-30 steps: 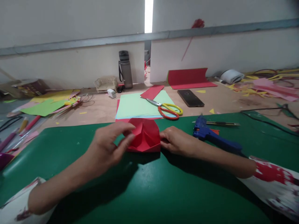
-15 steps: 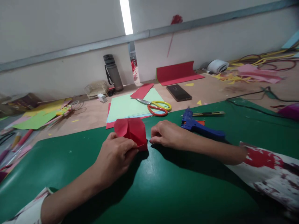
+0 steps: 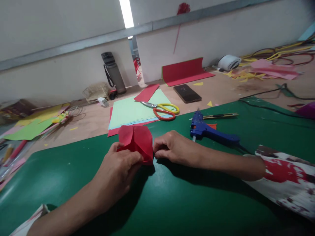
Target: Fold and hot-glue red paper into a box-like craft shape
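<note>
A folded red paper piece [image 3: 144, 139], open at the top like a small box, stands on the green mat [image 3: 172, 203]. My left hand [image 3: 118, 173] is closed on its near left side, thumb behind and fingers along the front edge. My right hand [image 3: 172, 147] has its fingers curled together, with the tips against the paper's right edge; whether something is pinched between them is hidden. Just beyond my right forearm lies a blue glue gun [image 3: 204, 127]. A craft knife [image 3: 220, 116] rests behind it.
Scissors [image 3: 164, 111] with yellow and red handles lie on pale green sheets [image 3: 128, 111]. Behind are a phone [image 3: 187, 93], a folded red sheet [image 3: 184, 73] and a grey bottle [image 3: 115, 73]. Coloured paper [image 3: 29, 127] lies at left; a black cable [image 3: 265, 106] runs at right.
My right hand has moved left, and its fingertips now meet the paper's right edge, where a gap showed before. My left hand keeps its hold. The view has shifted slightly.
</note>
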Demonstrator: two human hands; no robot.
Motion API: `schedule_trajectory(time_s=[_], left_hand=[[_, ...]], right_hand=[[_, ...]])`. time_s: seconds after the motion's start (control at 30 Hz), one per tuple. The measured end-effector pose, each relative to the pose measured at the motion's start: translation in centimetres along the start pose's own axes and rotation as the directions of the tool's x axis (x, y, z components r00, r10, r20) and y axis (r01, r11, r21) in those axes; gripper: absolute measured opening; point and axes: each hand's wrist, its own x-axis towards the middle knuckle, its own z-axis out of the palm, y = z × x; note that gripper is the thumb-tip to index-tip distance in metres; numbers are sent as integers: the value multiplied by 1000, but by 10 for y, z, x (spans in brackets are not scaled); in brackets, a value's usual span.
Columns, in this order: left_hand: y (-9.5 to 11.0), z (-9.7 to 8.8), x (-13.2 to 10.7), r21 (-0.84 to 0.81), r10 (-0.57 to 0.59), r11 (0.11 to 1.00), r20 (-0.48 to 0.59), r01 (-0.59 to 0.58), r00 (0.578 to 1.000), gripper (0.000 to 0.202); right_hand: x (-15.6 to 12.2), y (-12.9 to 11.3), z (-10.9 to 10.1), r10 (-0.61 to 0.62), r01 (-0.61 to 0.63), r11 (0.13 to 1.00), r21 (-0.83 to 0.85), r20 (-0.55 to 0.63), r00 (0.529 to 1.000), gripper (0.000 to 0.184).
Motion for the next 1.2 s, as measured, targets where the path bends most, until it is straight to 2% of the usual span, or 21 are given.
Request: schedule_trajectory(time_s=[0.13, 0.2, 0.27, 0.4, 0.47, 0.57, 0.8, 1.07, 1.2], left_hand=[[-4, 0, -4, 33, 6, 999, 44, -8, 999, 21], [-6, -1, -6, 0, 39, 999, 20, -39, 999, 20], [-8, -2, -7, -58, 58, 997, -20, -59, 998, 20], [-9, -6, -3, -130, -33, 991, -44, 27, 999, 20], [-9, -7, -1, -135, -78, 988, -48, 71, 996, 17], [-8, -6, 1, -143, -85, 987, -43, 79, 995, 11], [1, -3, 3, -165, -148, 977, -46, 138, 988, 11], [5, -4, 4, -42, -86, 995, -21, 85, 996, 31], [6, -5, 5, -45, -136, 990, -30, 135, 990, 25]], right_hand=[[0, 1, 4, 1, 1, 1000, 18, -106, 994, 8], [1, 1, 6, 38, -34, 999, 29, -171, 984, 16], [2, 0, 7, 59, -46, 996, 80, -179, 982, 20], [0, -7, 8, 61, -15, 981, 191, -236, 970, 26], [-2, -11, 8, 72, -14, 982, 188, -300, 951, 27], [-4, -16, 8, 100, -41, 984, 172, -350, 931, 23], [-3, -20, 10, 130, -64, 977, 205, -326, 937, 22], [1, -16, 12, 99, -27, 977, 211, -335, 937, 25], [3, -14, 12, 130, -37, 955, 294, -302, 944, 20]])
